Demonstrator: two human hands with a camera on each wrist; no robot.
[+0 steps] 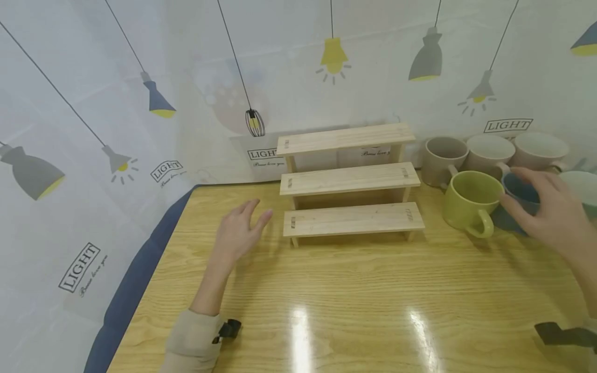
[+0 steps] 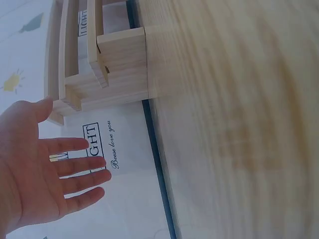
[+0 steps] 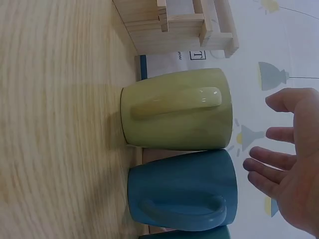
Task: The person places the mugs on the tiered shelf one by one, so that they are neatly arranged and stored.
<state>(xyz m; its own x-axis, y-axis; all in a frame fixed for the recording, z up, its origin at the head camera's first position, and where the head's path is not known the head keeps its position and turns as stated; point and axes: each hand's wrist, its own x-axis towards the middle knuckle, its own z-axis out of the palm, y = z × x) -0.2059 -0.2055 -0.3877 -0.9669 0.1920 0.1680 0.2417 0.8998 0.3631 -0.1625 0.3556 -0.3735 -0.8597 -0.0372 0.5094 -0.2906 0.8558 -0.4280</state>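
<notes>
My right hand (image 1: pixel 550 210) hovers over the blue mug (image 1: pixel 521 194), fingers spread and holding nothing. Beside that mug stands a yellow-green mug (image 1: pixel 471 199) with its handle towards me. In the right wrist view the hand (image 3: pixel 294 154) is apart from the rims of the green mug (image 3: pixel 174 109) and the blue mug (image 3: pixel 182 189). My left hand (image 1: pixel 237 230) is raised over the table, left of a three-step wooden shelf (image 1: pixel 354 220). Its fingers are extended, with nothing in them, in the left wrist view.
Behind the front mugs stand a grey-brown mug (image 1: pixel 438 163) and two paler mugs, one at the back right (image 1: pixel 541 147). A pale green mug (image 1: pixel 583 189) is at the right edge. The wooden table (image 1: pixel 326 290) meets a lamp-patterned cloth (image 1: pixel 196 93) at the back.
</notes>
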